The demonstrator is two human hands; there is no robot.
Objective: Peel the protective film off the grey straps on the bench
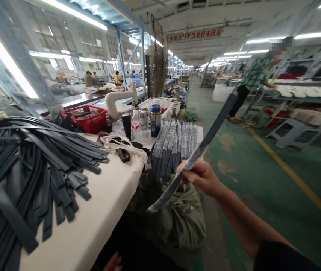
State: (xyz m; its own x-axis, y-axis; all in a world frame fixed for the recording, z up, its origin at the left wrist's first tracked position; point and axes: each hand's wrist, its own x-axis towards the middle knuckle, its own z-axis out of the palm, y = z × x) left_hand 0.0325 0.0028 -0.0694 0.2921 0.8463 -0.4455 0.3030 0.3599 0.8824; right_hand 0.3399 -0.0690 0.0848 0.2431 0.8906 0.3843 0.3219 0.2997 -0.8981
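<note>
My right hand [201, 177] grips a long dark grey strap [215, 122] around its middle. Clear plastic film covers the strap's lower half, and its bare end points up and to the right. Beyond it, several similar film-wrapped straps [169, 150] lie side by side at the table's far end. Only a bit of my left hand [114, 262] shows at the bottom edge, low beside the table; its fingers are mostly cut off. A large heap of bare dark straps [33, 169] covers the left of the cream tabletop [104, 195].
Behind the heap stand a red basket [93, 119], a water bottle [135, 126] and a blue tumbler [155, 120]. White cloth strips [129, 148] lie near them. Green fabric [187, 218] bunches below the table. Across the aisle, a person in a checked shirt [253, 73] stands at another table.
</note>
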